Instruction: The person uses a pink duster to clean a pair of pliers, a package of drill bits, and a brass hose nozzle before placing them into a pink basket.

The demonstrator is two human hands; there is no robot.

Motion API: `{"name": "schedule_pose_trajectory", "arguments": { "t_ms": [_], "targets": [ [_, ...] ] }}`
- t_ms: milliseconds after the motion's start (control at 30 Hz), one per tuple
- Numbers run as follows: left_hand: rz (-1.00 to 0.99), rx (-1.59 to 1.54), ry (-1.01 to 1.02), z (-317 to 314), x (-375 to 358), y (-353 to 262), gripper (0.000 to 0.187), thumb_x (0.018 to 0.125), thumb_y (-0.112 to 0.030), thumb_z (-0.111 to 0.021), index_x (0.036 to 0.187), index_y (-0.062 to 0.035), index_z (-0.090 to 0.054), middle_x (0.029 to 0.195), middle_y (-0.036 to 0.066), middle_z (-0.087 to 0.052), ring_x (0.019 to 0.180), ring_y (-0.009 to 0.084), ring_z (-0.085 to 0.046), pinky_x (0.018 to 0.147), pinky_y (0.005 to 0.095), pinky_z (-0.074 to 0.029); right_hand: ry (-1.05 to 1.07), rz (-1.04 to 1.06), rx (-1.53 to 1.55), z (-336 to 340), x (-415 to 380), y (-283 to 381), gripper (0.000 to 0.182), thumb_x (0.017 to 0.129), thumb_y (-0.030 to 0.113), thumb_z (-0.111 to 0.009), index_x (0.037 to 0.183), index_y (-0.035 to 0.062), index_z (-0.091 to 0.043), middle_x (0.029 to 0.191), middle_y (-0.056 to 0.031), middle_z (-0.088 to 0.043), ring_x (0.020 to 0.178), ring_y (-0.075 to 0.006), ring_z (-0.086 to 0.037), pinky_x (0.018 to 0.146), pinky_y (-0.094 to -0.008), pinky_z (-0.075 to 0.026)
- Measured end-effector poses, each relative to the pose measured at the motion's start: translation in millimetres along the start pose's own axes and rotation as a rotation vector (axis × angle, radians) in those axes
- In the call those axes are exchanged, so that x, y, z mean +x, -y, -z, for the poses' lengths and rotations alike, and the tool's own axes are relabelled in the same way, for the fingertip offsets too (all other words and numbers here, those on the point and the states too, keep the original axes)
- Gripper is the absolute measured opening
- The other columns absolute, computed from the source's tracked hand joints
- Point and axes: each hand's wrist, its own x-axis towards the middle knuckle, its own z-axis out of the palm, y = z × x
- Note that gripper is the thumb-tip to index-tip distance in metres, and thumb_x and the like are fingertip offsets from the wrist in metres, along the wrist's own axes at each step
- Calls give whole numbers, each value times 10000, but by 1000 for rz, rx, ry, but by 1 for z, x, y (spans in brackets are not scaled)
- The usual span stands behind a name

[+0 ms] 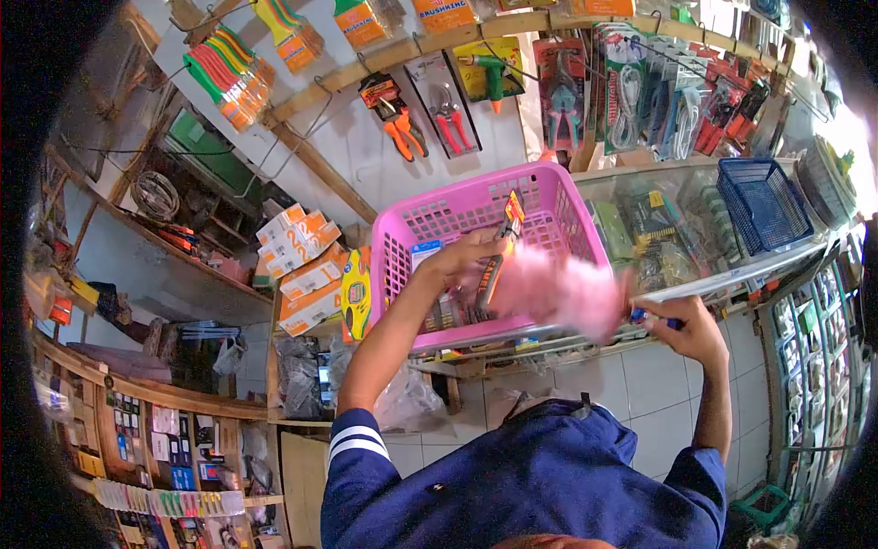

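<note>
My left hand [457, 263] is closed around a pair of pliers [491, 279] with black and orange handles, tilted over a pink plastic basket [459, 195]. A bit of red and yellow label shows at the upper end of the pliers. My right hand [692, 331] grips the blue handle of a fluffy pink duster [572, 295]. The duster's head is smeared by motion and overlaps the pliers and the basket's front right side in this view. Inside the basket, near my left wrist, lie a blue-labelled pack [424, 252] and other packaged items.
The basket rests on a glass display counter [677, 282], with a dark blue basket [764, 206] at its right. Orange and white boxes [302, 265] and a yellow pack [357, 293] stand left. Carded tools, including red-handled pruning shears [448, 119], hang behind. Shelves line the left side.
</note>
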Motion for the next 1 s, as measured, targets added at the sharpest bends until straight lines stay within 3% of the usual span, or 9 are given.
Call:
{"name": "schedule_pose_trajectory", "arguments": {
  "t_ms": [33, 167, 267, 400, 500, 633, 733, 967, 1000],
  "targets": [
    [-52, -32, 50, -6, 2, 1, 496, 859, -400, -720, 1173, -70, -523, 955, 42, -589, 791, 108, -604, 652, 258, -521, 43, 74, 30, -1, 0, -2, 330, 816, 206, -730, 1129, 105, -704, 844, -161, -699, 713, -259, -676, 685, -347, -515],
    [-94, -3, -16, -6, 2, 9, 505, 855, -396, -726, 1183, -78, -511, 939, 11, -568, 796, 92, -582, 661, 233, -500, -20, -218, -79, 10, 7, 27, 335, 795, 195, -743, 1116, 105, -709, 813, -163, -694, 712, -265, -681, 674, -354, -516],
    [-75, 52, 12, 15, 13, 24, 530, 849, -423, -726, 1185, -74, -511, 950, -10, -566, 849, 78, -557, 726, 221, -484, 77, 35, -20, 6, 2, 0, 338, 792, 197, -744, 1116, 111, -711, 793, -169, -687, 699, -273, -677, 660, -353, -514],
    [-90, -11, -13, -7, 2, 11, 493, 844, -409, -733, 1142, -80, -518, 974, -22, -572, 885, 69, -543, 753, 230, -477, 0, -235, -59, 9, 11, 26, 338, 789, 185, -746, 1115, 104, -709, 810, -169, -693, 730, -305, -679, 683, -354, -512],
    [-77, 25, 100, 0, 3, 1, 471, 828, -344, -761, 1140, -87, -519, 972, -26, -573, 893, 78, -559, 773, 235, -482, 42, -115, -7, 2, 6, 12, 331, 789, 172, -744, 1106, 82, -708, 839, -169, -697, 726, -288, -679, 687, -350, -514],
    [-74, -50, -77, -5, 3, 9, 401, 822, -193, -760, 1126, -85, -522, 950, -23, -581, 878, 94, -573, 775, 260, -492, -131, -216, 29, -3, 8, 21, 329, 785, 174, -746, 1097, 77, -709, 820, -159, -692, 695, -279, -665, 672, -350, -511],
    [-203, 153, 48, 7, 12, 5, 392, 823, -152, -752, 1133, -80, -523, 977, -15, -594, 906, 102, -581, 808, 280, -497, 43, -7, -22, -2, 3, 11, 332, 781, 183, -751, 1092, 73, -711, 768, -153, -672, 648, -277, -640, 637, -353, -500],
    [-227, 114, 27, -1, 5, 1, 442, 818, -130, -763, 1171, -46, -511, 1014, 15, -616, 925, 117, -609, 811, 287, -514, -4, -36, -128, 5, 8, 19, 329, 786, 211, -746, 1086, 80, -717, 706, -155, -637, 615, -264, -622, 586, -357, -474],
    [-117, 123, -17, 2, 4, -2, 472, 812, -144, -773, 1188, -44, -504, 1022, 15, -612, 937, 116, -605, 821, 288, -511, -48, -54, -117, 5, 9, 21, 333, 782, 211, -748, 1087, 81, -716, 705, -154, -636, 615, -271, -622, 586, -359, -474]
  ]
}}
